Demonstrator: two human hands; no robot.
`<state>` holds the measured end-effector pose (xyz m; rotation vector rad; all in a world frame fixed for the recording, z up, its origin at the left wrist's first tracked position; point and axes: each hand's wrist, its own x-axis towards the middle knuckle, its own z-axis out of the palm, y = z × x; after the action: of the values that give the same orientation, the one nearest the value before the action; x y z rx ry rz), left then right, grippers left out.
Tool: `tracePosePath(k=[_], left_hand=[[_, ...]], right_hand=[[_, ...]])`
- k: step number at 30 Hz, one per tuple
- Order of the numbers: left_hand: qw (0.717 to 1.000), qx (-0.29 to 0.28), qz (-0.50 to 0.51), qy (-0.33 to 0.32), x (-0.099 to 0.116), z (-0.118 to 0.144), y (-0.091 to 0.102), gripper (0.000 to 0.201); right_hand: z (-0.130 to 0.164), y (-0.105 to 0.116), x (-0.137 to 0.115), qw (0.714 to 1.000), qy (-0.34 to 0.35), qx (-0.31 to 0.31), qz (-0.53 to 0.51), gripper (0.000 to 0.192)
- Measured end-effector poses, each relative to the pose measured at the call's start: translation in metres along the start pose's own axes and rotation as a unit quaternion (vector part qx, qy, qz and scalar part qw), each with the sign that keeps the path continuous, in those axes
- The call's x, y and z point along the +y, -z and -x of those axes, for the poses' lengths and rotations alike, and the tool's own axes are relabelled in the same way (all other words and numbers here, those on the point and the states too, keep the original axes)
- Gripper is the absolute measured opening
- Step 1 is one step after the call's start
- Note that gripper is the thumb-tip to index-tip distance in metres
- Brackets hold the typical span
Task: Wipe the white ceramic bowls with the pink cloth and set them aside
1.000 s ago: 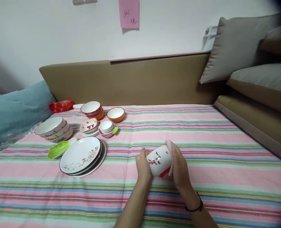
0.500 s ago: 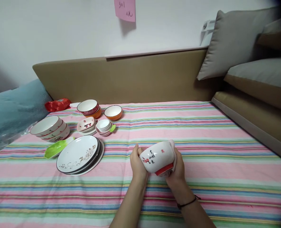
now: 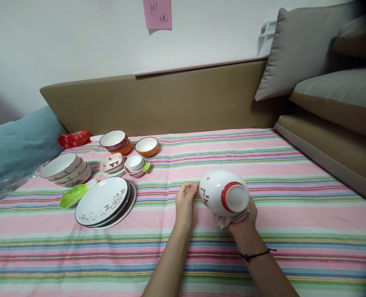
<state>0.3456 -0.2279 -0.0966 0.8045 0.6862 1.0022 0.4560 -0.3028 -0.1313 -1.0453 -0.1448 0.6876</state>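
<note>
A white bowl (image 3: 214, 190) with a red foot ring, dark characters and a small red flower is held up above the striped cloth, tipped so its underside faces me. My right hand (image 3: 246, 216) grips it from the lower right through a pale pinkish-grey wiping cloth (image 3: 224, 220). At the bowl's left edge, my left hand (image 3: 185, 203) has its fingers curled, the tips at the rim. The bowl's inside is turned away from view.
To the left lie stacked plates (image 3: 101, 200), a green leaf-shaped dish (image 3: 73, 196), large white bowls (image 3: 61, 167), small dishes (image 3: 135, 163), a patterned square dish (image 3: 111, 162), stacked bowls (image 3: 113, 140) and an orange bowl (image 3: 146, 146). Cushions (image 3: 309, 49) stand at right.
The bowl has moved a little right and turned, so its foot ring now faces me. My right hand has shifted right and under it. My left hand's fingers have slid to its edge.
</note>
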Motion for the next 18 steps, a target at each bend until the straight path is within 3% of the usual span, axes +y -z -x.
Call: tracePosePath(k=[2,5,8,13,18], left_hand=[[0.999,-0.002,0.023,0.023,0.006,-0.003,0.004,0.026],[0.997,0.008,0.042,0.070,0.013,-0.004,0.008,0.028],[0.992,-0.025,0.065,0.106,0.017,-0.004,0.009,0.028],[0.981,-0.054,0.130,0.132,0.018,-0.004,0.007,0.055],[0.952,-0.063,0.251,0.162,0.020,-0.004,0.006,0.036]], right_hand=[[0.000,0.005,-0.009,0.996,-0.082,0.009,-0.019,0.043],[0.005,0.005,-0.019,0.987,-0.147,-0.060,-0.009,0.057],[0.008,0.003,-0.025,0.989,-0.113,-0.097,0.002,0.062],[0.005,0.006,-0.025,0.998,-0.024,-0.050,0.008,0.053],[0.004,0.010,-0.028,0.989,-0.129,-0.071,-0.010,0.064]])
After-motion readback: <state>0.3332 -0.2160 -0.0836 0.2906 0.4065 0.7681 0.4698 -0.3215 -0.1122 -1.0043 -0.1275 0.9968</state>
